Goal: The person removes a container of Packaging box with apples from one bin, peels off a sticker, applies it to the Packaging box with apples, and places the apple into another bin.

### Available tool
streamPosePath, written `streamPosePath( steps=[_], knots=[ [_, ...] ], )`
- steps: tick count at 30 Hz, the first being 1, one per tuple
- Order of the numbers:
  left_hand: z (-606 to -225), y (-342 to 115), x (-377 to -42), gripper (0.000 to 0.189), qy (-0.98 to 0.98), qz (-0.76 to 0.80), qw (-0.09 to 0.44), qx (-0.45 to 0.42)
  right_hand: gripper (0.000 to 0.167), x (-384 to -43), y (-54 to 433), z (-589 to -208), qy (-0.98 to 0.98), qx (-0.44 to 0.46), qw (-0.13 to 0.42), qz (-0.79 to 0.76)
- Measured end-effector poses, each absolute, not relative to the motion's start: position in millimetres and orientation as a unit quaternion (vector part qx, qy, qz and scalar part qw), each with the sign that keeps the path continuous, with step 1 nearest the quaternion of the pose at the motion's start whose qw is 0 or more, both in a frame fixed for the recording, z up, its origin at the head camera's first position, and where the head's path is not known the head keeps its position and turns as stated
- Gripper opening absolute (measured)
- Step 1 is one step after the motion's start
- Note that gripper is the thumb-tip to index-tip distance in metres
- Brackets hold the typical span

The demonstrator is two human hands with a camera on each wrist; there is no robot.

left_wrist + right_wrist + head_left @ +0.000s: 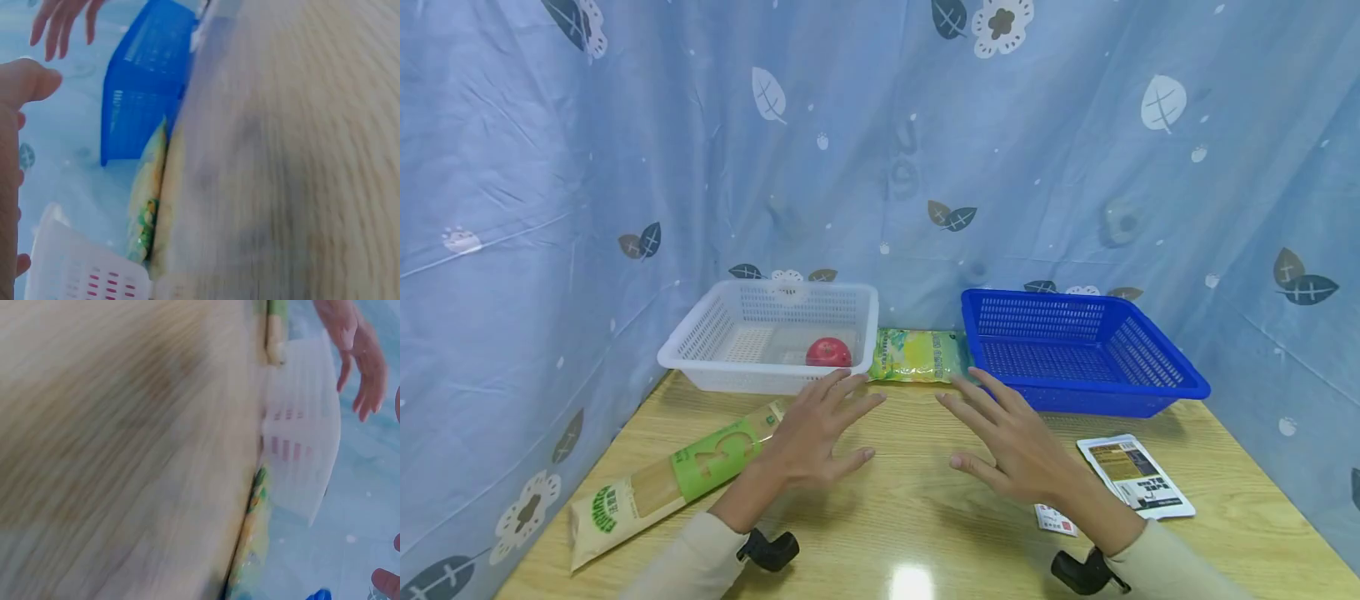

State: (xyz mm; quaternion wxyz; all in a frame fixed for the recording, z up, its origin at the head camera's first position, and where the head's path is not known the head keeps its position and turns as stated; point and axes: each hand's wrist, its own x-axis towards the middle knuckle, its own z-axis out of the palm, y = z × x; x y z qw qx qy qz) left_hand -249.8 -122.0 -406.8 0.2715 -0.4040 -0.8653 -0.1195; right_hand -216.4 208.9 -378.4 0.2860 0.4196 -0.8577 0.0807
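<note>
My left hand hovers over the table with fingers spread, holding nothing; the end of a long noodle package with a green label lies beside it. Across from it my right hand is also raised with spread fingers and empty. Under the right wrist a small white and red packet is partly hidden. A white and brown pouch lies flat to the right of that wrist. Beyond the fingertips, a yellow-green bag sits between the two baskets.
A white basket at the back left holds a red apple. At the back right stands a blue basket. Behind the wooden table hangs a blue patterned curtain, which also runs along both sides.
</note>
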Motion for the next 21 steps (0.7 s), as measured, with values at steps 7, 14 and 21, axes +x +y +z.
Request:
streamPosePath(
  steps=[7,14,21],
  knots=[
    [-408,-124,-255,0.054,-0.853,-0.229,0.3,-0.36,0.07,-231,188,-373,-0.849,0.422,0.289,0.129],
    [-419,-134,-266,0.033,-0.807,-0.384,0.363,-0.262,0.069,-249,169,-363,-0.851,0.415,0.249,0.204],
    [-419,-138,-286,0.012,-0.71,-0.535,0.452,-0.072,0.069,-262,144,-354,-0.854,0.377,0.194,0.3]
  ],
)
